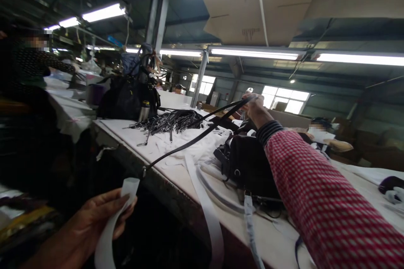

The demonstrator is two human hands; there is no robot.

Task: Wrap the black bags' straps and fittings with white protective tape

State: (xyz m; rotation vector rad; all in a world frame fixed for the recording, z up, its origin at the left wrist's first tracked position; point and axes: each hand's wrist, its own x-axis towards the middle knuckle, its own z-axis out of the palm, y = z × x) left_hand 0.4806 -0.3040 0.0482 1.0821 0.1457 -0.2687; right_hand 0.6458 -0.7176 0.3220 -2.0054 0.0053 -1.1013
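Note:
At the lower left, my left hand [104, 210] pinches a white strip [109, 235], its upper end curling out above the fingers. My right hand [254, 105] is raised over the table, closed on a long black strap [195, 138]. One end of the strap hangs down with a small metal clasp [144, 170], just above my left hand and apart from it. Below my right forearm sits a black bag [249, 159] with metal rings. Another white strip [205, 206] runs over the table's front edge.
A pile of black straps with metal clasps [173, 122] lies on the table [167, 172]. Behind it are a dark bag [123, 96] and a metal flask [144, 111]. One person [31, 59] works at the left, another [322, 134] across the table at the right.

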